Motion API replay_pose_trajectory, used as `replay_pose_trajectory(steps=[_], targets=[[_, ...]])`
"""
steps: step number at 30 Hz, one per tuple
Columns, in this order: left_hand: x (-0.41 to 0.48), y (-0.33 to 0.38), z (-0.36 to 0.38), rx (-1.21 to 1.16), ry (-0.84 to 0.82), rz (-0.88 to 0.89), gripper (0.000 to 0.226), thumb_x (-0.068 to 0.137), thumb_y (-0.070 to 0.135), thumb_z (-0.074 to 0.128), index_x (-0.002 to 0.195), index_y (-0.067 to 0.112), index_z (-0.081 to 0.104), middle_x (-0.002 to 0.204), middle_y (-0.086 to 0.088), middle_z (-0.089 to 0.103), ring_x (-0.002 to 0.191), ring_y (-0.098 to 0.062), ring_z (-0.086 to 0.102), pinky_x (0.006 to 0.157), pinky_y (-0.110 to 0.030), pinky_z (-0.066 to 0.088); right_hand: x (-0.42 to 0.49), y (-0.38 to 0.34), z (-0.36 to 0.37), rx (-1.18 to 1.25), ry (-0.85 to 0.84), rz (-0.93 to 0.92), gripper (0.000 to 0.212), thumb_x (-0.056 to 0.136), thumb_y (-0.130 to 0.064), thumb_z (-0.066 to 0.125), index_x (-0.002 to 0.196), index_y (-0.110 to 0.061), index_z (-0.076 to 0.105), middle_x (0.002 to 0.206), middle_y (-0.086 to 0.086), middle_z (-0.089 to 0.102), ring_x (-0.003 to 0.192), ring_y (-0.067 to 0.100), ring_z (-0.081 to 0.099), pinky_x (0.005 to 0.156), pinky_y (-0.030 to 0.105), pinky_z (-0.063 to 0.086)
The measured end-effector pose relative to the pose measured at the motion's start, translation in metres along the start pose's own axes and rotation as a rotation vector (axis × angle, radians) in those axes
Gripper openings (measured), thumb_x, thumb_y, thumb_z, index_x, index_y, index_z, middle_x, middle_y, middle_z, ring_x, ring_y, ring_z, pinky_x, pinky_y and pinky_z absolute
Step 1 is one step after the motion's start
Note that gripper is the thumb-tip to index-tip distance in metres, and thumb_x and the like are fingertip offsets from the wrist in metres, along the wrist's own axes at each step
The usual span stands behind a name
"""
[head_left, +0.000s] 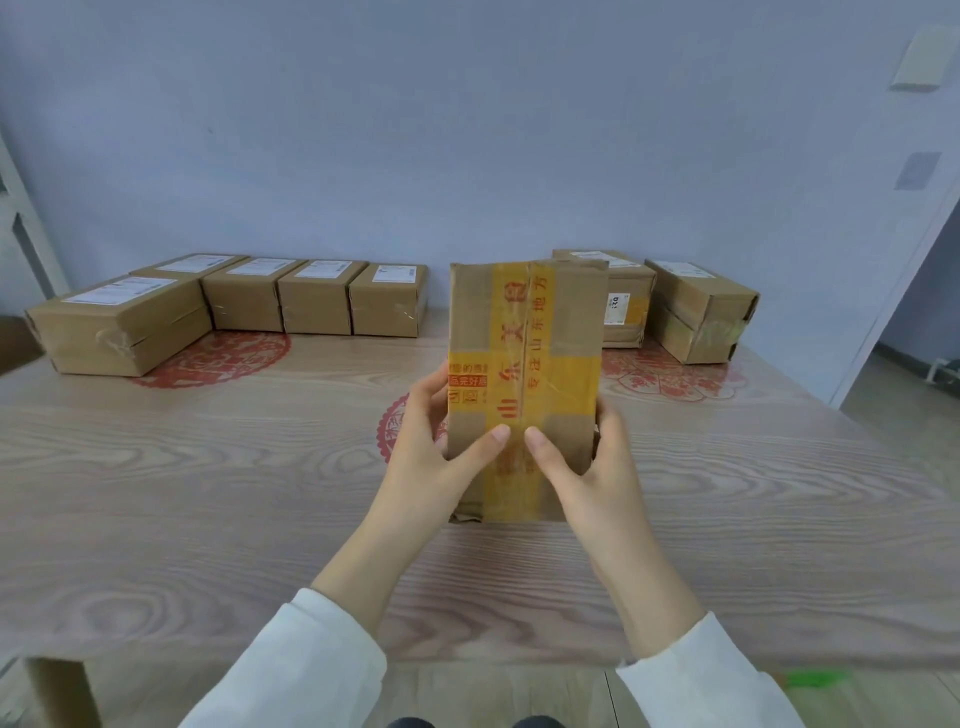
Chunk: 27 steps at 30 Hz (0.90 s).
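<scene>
The pale wood-grain desk (208, 519) fills the view, running back to a plain wall (467, 130). Along the back left there's a row of brown boxes (317, 301), packed side by side and each with a white label on top. The biggest of them (119, 327) sits at the left end, angled towards us. Over on the back right are two more boxes (701, 312), close together, and the nearer one is turned at an angle.

Centre stage is the box (524, 338) in hand, standing upright on its short end, broad face to the camera, in the middle of the desk and well in front of both groups. I can't tell whether its lower end touches the desk.

White sleeves (311, 670) come in from below. The left grip (426, 457) is wrapped round the box's left edge, with its fingers (434, 384) curled over the side. The right grip (587, 467) clamps the right edge the same way. Both thumbs lie flat on the front face, the tips nearly meeting low on the box.

Yellow tape (519, 312) with red characters runs up the middle of that face, and a second band crosses it. Red paper-cut decals (228, 358) lie flat on the desk. One is in front of the left row, one by the right boxes, and one is half hidden behind the left grip.
</scene>
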<state>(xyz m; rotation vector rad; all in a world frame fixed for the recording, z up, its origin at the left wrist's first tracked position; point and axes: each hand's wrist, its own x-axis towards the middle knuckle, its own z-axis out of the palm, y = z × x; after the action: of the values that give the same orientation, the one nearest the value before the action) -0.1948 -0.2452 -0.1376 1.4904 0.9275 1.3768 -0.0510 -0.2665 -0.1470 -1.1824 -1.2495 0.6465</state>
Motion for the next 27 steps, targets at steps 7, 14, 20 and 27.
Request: replay_pose_trajectory(steps=[7, 14, 20, 27], targets=[[-0.002, -0.002, -0.001, 0.038, -0.023, -0.003, 0.069, 0.067, 0.035, 0.071, 0.128, 0.022, 0.042, 0.116, 0.003, 0.064, 0.106, -0.005, 0.063, 0.095, -0.036, 0.052, 0.000, -0.004, 0.000, 0.065, -0.024, 0.004, 0.065, 0.077, -0.025, 0.073, 0.131, -0.024, 0.037, 0.130, 0.000, 0.050, 0.110, -0.002, 0.053, 0.074, 0.006, 0.048], [0.003, 0.007, 0.000, -0.018, -0.016, 0.000, 0.054, 0.067, 0.045, 0.068, 0.112, 0.029, 0.042, 0.112, 0.005, 0.062, 0.101, -0.001, 0.063, 0.078, -0.018, 0.053, 0.000, -0.004, 0.005, 0.102, 0.002, -0.007, 0.068, 0.076, -0.028, 0.072, 0.133, -0.018, 0.037, 0.124, -0.001, 0.054, 0.101, -0.005, 0.056, 0.070, 0.006, 0.047], [0.000, 0.009, 0.003, 0.033, -0.053, 0.094, 0.062, 0.071, 0.037, 0.063, 0.124, 0.026, 0.034, 0.128, 0.001, 0.054, 0.117, -0.005, 0.055, 0.084, -0.014, 0.050, 0.001, -0.005, 0.007, 0.133, 0.027, -0.023, 0.071, 0.060, -0.053, 0.065, 0.121, -0.035, 0.035, 0.130, 0.004, 0.051, 0.109, 0.005, 0.056, 0.076, 0.007, 0.047], [0.004, 0.008, 0.001, 0.024, -0.079, 0.158, 0.065, 0.077, 0.036, 0.059, 0.135, 0.022, 0.032, 0.123, 0.009, 0.056, 0.115, -0.002, 0.055, 0.087, -0.017, 0.050, 0.002, -0.010, -0.002, 0.155, -0.027, -0.056, 0.055, 0.067, -0.042, 0.063, 0.117, -0.029, 0.043, 0.111, -0.012, 0.060, 0.092, -0.013, 0.059, 0.074, 0.008, 0.048]])
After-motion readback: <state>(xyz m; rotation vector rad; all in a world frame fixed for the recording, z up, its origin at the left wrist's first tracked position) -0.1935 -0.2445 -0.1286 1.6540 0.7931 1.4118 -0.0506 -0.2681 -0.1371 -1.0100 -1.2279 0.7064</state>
